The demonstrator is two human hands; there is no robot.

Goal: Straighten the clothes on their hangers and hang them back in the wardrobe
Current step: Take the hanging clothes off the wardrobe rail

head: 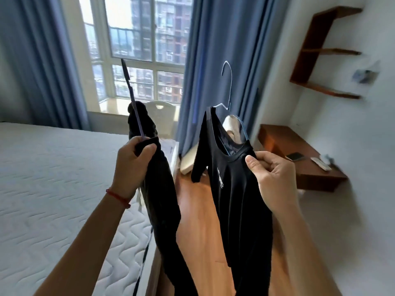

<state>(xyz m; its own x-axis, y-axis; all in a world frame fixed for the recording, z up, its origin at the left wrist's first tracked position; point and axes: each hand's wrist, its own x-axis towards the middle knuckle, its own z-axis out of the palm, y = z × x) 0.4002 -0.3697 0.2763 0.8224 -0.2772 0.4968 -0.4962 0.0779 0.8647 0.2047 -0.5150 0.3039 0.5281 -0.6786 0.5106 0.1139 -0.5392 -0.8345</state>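
Observation:
I hold up two dark garments over the floor beside the bed. My left hand (pixel 134 165) grips a black garment (pixel 160 189) together with its dark blue hanger (pixel 132 97), which sticks up edge-on toward the window. My right hand (pixel 271 176) pinches the neckline of a black T-shirt (pixel 230 189) with small white print on the chest. The shirt hangs on a thin light-blue wire hanger (pixel 227 82) whose hook points up. One shoulder of that hanger shows bare inside the collar. No wardrobe is in view.
A bare white quilted mattress (pixel 53 178) fills the left. Blue curtains (pixel 218 50) frame the window ahead, with a white chair (pixel 162 116) below it. A wooden desk (pixel 299 154) with a phone and remote stands at the right, under wall shelves (pixel 316 50). Wood floor (pixel 196 210) lies between.

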